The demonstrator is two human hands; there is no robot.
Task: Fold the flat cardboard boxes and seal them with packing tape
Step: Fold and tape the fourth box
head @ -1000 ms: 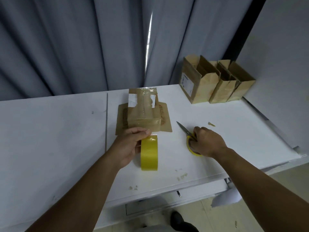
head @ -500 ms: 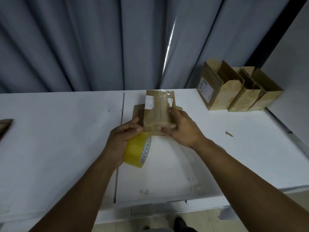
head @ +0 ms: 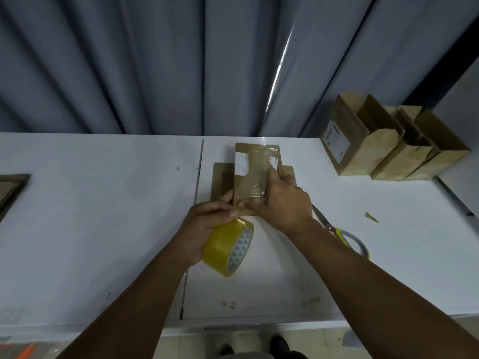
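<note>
A small brown cardboard box (head: pixel 255 164) with clear tape over its top stands mid-table, its side flaps spread flat. My left hand (head: pixel 204 229) grips a yellow roll of packing tape (head: pixel 228 248) just in front of the box, thumb and fingers near the box's front edge. My right hand (head: pixel 281 200) lies flat on the box's near right side, fingers pressing the tape down. Yellow-handled scissors (head: pixel 344 238) lie on the table to the right, partly hidden by my right forearm.
Three folded brown boxes (head: pixel 388 149) stand open-topped in a row at the back right by the wall. A flat cardboard piece (head: pixel 11 190) shows at the left edge. A cardboard scrap (head: pixel 371 217) lies right of the scissors. The white table (head: pixel 90 216) has a seam down its middle.
My right hand left the scissors and came onto the box, then slid along its right side. The tape roll tilted in my left hand. The view shifted left.
</note>
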